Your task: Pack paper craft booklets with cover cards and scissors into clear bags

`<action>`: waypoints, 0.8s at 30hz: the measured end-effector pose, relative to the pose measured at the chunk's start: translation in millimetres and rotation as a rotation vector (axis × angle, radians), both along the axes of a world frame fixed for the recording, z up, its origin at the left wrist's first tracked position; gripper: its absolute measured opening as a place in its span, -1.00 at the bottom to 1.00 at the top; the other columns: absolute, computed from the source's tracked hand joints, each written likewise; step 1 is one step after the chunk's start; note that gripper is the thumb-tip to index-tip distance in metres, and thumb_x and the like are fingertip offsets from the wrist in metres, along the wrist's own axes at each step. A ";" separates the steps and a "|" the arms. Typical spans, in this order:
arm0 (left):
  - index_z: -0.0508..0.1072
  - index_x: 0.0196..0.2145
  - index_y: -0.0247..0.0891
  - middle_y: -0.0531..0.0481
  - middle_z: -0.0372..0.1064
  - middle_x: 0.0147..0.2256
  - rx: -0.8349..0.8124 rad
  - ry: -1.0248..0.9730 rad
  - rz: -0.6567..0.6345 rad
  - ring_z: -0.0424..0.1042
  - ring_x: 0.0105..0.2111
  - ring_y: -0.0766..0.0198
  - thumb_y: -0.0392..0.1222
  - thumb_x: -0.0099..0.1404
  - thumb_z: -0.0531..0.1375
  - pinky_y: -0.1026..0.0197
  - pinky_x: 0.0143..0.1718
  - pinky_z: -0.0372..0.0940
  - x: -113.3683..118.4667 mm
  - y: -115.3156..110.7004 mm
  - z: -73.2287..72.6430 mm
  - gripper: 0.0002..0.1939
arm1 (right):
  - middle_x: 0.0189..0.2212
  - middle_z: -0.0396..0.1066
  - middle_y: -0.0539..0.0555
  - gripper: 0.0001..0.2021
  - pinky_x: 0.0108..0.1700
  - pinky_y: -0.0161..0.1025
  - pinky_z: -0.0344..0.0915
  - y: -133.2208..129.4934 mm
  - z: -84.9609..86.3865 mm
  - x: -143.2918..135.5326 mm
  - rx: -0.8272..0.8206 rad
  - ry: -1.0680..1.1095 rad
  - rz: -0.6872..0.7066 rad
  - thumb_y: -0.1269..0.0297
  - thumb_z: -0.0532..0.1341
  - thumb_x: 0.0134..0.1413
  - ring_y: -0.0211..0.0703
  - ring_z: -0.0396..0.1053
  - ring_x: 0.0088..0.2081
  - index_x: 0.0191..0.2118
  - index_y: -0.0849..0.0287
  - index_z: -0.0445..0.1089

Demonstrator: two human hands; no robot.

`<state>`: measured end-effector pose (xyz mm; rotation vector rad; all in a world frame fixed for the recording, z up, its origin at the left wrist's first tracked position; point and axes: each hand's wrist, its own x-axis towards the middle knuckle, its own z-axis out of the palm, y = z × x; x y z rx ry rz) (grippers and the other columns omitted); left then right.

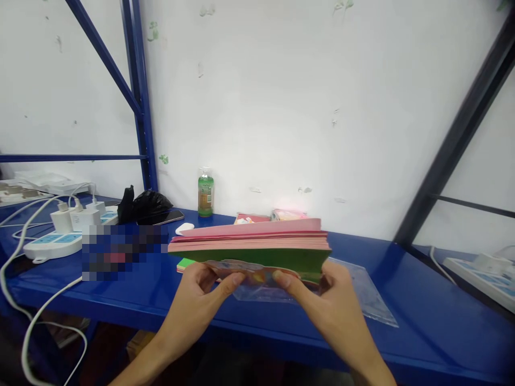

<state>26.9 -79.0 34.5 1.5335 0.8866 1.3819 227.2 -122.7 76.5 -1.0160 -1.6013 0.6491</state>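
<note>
Head view: a stack of coloured paper [249, 242] sits at the centre of the frame, raised in front of the blue table [132, 297], pink edges above, a green face below. Left hand [197, 300] and right hand [328, 297] pinch its near side, one toward each end, thumbs angled inward; fingers beyond mostly hidden. A transparent film [237, 265] with some orange colouring lies at the thumbs; how far it wraps the stack, cannot tell. Upper sheets slightly out of line. Judgement: even pressure from both ends should suit loose sheets best; a light thumb on the film, since it looks slippery and likely to crease; squeezing one end harder could fan the edges. Around: a plastic sleeve [372, 295] lies flat right of centre, partly behind the right hand; whether joined to the film, unclear. Small green-topped pad [184, 264] just beside the left hand, partly covered by the stack, probably the nearest thing to snag. Behind: white case [184, 229], red packet [254, 218], green-labelled bottle [205, 194]. Left of frame: phone [171, 216], black bag [152, 205], power strip [52, 245], white cables, well apart from the hands.
</note>
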 end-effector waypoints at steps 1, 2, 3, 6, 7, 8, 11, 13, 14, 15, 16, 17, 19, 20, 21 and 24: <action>0.58 -0.26 -0.23 -0.09 0.65 -0.24 0.000 0.004 0.013 0.61 -0.13 0.02 0.01 0.20 0.36 0.16 -0.11 0.48 -0.4 -1.0 0.2 -0.73 | -0.14 0.63 0.05 -0.75 -0.12 -0.21 0.50 0.8 1.1 -0.4 -0.021 0.021 0.029 0.11 0.33 0.16 -0.03 0.58 -0.16 -0.11 0.07 0.61; 0.58 -0.25 -0.24 -0.09 0.65 -0.25 -0.004 0.008 0.027 0.61 -0.13 0.02 0.02 0.19 0.37 0.16 -0.12 0.48 -0.6 -1.8 0.4 -0.71 | -0.14 0.63 0.06 -0.75 -0.12 -0.21 0.51 1.8 1.4 -0.3 -0.038 0.040 0.047 0.11 0.33 0.15 -0.03 0.58 -0.16 -0.11 0.08 0.61; 0.58 -0.25 -0.25 -0.10 0.65 -0.26 -0.008 0.008 0.042 0.61 -0.15 0.02 0.02 0.18 0.37 0.16 -0.13 0.49 -0.7 -2.4 0.5 -0.70 | -0.16 0.63 0.06 -0.74 -0.13 -0.21 0.51 3.0 0.9 0.4 -0.047 0.057 0.052 0.10 0.34 0.15 -0.03 0.58 -0.17 -0.11 0.09 0.60; 0.58 -0.29 -0.26 -0.11 0.65 -0.30 -0.005 -0.023 0.087 0.62 -0.26 0.04 0.02 0.13 0.40 0.13 -0.18 0.51 1.1 -2.6 0.5 -0.69 | -0.20 0.63 0.05 -0.74 -0.19 -0.22 0.53 7.3 -4.5 3.0 -0.033 0.085 0.028 0.09 0.35 0.12 -0.03 0.59 -0.20 -0.12 0.10 0.59; 0.58 -0.31 -0.25 -0.10 0.65 -0.30 0.003 -0.041 0.086 0.62 -0.29 0.05 0.01 0.10 0.42 0.12 -0.18 0.51 2.1 -2.2 0.5 -0.70 | -0.20 0.63 0.05 -0.74 -0.20 -0.23 0.53 8.8 -6.7 3.4 -0.020 0.084 0.012 0.09 0.35 0.12 -0.04 0.59 -0.21 -0.13 0.10 0.59; 0.58 -0.33 -0.24 -0.10 0.65 -0.29 0.014 -0.060 0.076 0.61 -0.30 0.05 -0.01 0.08 0.43 0.11 -0.17 0.51 3.0 -1.6 0.5 -0.71 | -0.20 0.63 0.05 -0.74 -0.22 -0.23 0.53 10.2 -8.7 3.3 -0.009 0.080 -0.007 0.08 0.35 0.12 -0.04 0.58 -0.22 -0.14 0.11 0.59; 0.58 -0.25 -0.23 -0.11 0.63 -0.19 0.033 -0.108 0.026 0.60 -0.19 0.00 -0.03 0.11 0.42 0.08 -0.09 0.48 4.1 0.9 0.7 -0.70 | -0.21 0.63 0.07 -0.72 -0.23 -0.21 0.53 14.5 -12.9 -0.4 -0.007 0.069 -0.051 0.04 0.33 0.13 -0.02 0.58 -0.23 -0.17 0.13 0.59; 0.57 -0.16 -0.24 -0.14 0.61 -0.12 0.037 -0.120 0.008 0.57 -0.10 -0.03 -0.02 0.18 0.38 0.08 -0.05 0.46 2.1 3.4 0.5 -0.68 | -0.20 0.62 0.09 -0.70 -0.19 -0.17 0.52 17.7 -14.7 -3.5 0.006 0.055 -0.055 0.02 0.31 0.14 0.00 0.57 -0.19 -0.17 0.13 0.58; 0.56 -0.13 -0.24 -0.14 0.60 -0.10 0.034 -0.121 0.001 0.56 -0.08 -0.03 -0.02 0.21 0.36 0.09 -0.04 0.45 0.3 4.9 0.3 -0.67 | -0.18 0.61 0.09 -0.70 -0.15 -0.16 0.51 19.5 -15.7 -4.3 0.025 0.049 -0.049 0.01 0.31 0.15 0.01 0.56 -0.16 -0.15 0.12 0.57; 0.55 -0.11 -0.23 -0.13 0.60 -0.09 0.029 -0.122 -0.003 0.56 -0.07 -0.02 -0.03 0.23 0.35 0.10 -0.05 0.44 -2.0 6.8 0.0 -0.67 | -0.16 0.61 0.09 -0.69 -0.12 -0.15 0.49 21.6 -17.0 -4.0 0.054 0.047 -0.042 0.00 0.29 0.17 0.00 0.55 -0.13 -0.11 0.10 0.56; 0.54 -0.09 -0.23 -0.11 0.60 -0.10 0.026 -0.127 -0.001 0.56 -0.08 0.00 -0.05 0.24 0.35 0.13 -0.07 0.44 -4.7 8.8 -0.3 -0.68 | -0.14 0.60 0.09 -0.69 -0.08 -0.15 0.47 24.1 -18.6 -2.5 0.089 0.048 -0.043 0.00 0.26 0.20 0.00 0.54 -0.09 -0.08 0.08 0.54; 0.53 -0.08 -0.22 -0.09 0.60 -0.10 0.026 -0.138 0.009 0.56 -0.09 0.03 -0.07 0.25 0.35 0.16 -0.09 0.44 -7.4 11.0 -0.6 -0.69 | -0.11 0.59 0.08 -0.68 -0.04 -0.14 0.45 27.1 -20.8 0.3 0.129 0.055 -0.058 0.00 0.21 0.25 -0.02 0.52 -0.06 -0.04 0.06 0.52; 0.50 -0.07 -0.20 -0.05 0.59 -0.10 0.032 -0.188 0.045 0.55 -0.08 0.08 -0.10 0.27 0.34 0.21 -0.11 0.42 -12.8 15.5 -0.5 -0.71 | -0.09 0.58 0.08 -0.66 0.02 -0.11 0.40 35.2 -27.1 9.4 0.194 0.057 -0.147 0.01 0.09 0.35 -0.03 0.50 -0.02 -0.01 0.04 0.50; 0.49 -0.07 -0.19 -0.03 0.59 -0.09 0.034 -0.223 0.069 0.54 -0.07 0.10 -0.10 0.27 0.34 0.21 -0.10 0.41 -15.1 17.7 -0.1 -0.71 | -0.08 0.58 0.09 -0.64 0.05 -0.08 0.38 40.5 -31.3 15.1 0.212 0.032 -0.227 0.03 0.04 0.38 -0.03 0.49 -0.01 -0.03 0.05 0.51; 0.49 -0.08 -0.20 -0.02 0.58 -0.08 0.030 -0.259 0.091 0.54 -0.05 0.12 -0.11 0.27 0.34 0.21 -0.08 0.41 -16.9 19.7 0.5 -0.72 | -0.07 0.58 0.11 -0.63 0.06 -0.05 0.35 46.6 -36.1 21.1 0.215 -0.024 -0.320 0.05 0.02 0.40 -0.01 0.49 0.00 -0.05 0.08 0.52; 0.47 -0.09 -0.22 -0.01 0.58 -0.10 -0.017 -0.328 0.136 0.54 -0.07 0.13 -0.10 0.25 0.36 0.17 -0.04 0.40 -19.2 23.8 2.3 -0.69 | -0.02 0.55 0.20 -0.63 0.07 -0.01 0.32 67.2 -53.4 37.1 0.191 -0.404 -0.532 0.14 0.01 0.40 0.06 0.45 0.03 -0.01 0.19 0.51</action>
